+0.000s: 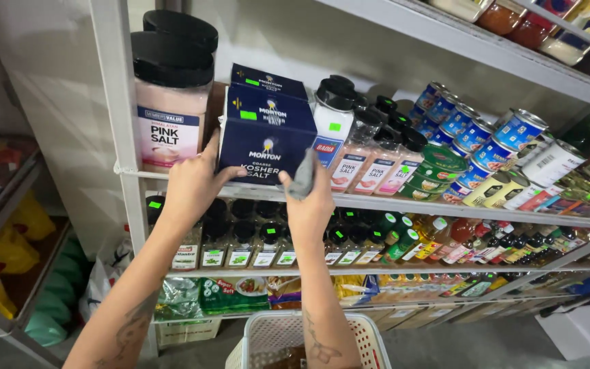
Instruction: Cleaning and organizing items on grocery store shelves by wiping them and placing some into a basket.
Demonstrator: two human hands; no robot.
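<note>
The left hand (pixel 192 181) grips the front dark-blue salt box (pixel 265 142) on the shelf (pixel 445 205); the right hand's fingers (pixel 308 198) clutch a grey cloth (pixel 303 175). Tugged carelessly, the stacked boxes (pixel 268 85) behind could probably topple.

I am standing in a grocery shop, at the spice and salt aisle. White metal shelving (pixel 404 203) crosses the frame, packed with many copies of the same goods: dark blue salt boxes (pixel 265 140) at upper centre, big pink salt jars (pixel 171 109) at upper left, round canisters (pixel 476 140) at right, spice bottles (pixel 240 239) below. Small green price stickers (pixel 154 204) mark them. A white shopping basket (pixel 370 342) sits at bottom centre.
</note>
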